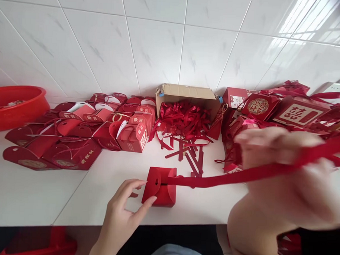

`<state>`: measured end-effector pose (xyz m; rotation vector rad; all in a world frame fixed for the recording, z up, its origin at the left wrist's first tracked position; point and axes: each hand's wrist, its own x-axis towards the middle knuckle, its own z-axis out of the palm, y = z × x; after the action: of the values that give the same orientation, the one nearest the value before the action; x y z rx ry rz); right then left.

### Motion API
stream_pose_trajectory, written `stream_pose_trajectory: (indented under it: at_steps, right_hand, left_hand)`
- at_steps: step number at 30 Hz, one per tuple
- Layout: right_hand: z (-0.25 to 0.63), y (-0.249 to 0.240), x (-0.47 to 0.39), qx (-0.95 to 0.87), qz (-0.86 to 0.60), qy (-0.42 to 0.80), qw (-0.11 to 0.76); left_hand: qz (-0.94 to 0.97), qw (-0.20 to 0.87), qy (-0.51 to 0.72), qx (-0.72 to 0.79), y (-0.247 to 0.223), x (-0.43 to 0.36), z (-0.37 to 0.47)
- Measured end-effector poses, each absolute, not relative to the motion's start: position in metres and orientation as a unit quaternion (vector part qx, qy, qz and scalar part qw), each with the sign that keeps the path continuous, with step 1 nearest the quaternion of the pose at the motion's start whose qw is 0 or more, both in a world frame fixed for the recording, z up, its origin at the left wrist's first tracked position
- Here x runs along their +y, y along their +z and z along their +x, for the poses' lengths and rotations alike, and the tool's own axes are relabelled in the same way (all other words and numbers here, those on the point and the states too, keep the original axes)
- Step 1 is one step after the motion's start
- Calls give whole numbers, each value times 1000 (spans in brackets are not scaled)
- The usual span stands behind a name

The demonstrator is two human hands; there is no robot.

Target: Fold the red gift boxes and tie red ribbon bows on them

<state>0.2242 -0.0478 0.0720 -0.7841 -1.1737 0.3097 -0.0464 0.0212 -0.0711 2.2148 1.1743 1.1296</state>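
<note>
A small red paper gift box (163, 196) stands near the table's front edge, its rounded flaps folded in at the top; one flap has a round hole. My left hand (125, 202) curves round the box's left side, with thumb and forefinger at the edges of the flap. From the top of the box a red ribbon (226, 179) stretches up to the right. My right hand (285, 172), smeared by motion, is raised at the right with the ribbon running through its closed fingers. Its fingertips are not clear.
Behind the box, a cardboard carton (188, 91) lies with red ribbons spilling out, some strips (195, 160) on the table. Several red gift boxes (133, 135) are grouped at left. More boxes with ribbons (297, 111) are piled at right. A red basin (20, 111) stands far left.
</note>
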Motion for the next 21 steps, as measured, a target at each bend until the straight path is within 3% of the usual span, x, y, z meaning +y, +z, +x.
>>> stream_pose_trajectory:
  at_steps: [2,5,12,21]
  right_hand:
    - [214,61,-33,-549,-355,186,733]
    - [193,34,-5,-596,-435,324,592]
    - [143,-20,23,-691,-522,360,348]
    - [130,-24,28,-716,-557,307,287]
  left_hand:
    - [792,178,413,412,-73,19,-43]
    - [753,175,460,437,-73,16,-38]
    - [543,362,523,548,-69,16,-40]
    - [521,390,524,549,-61,5,-31]
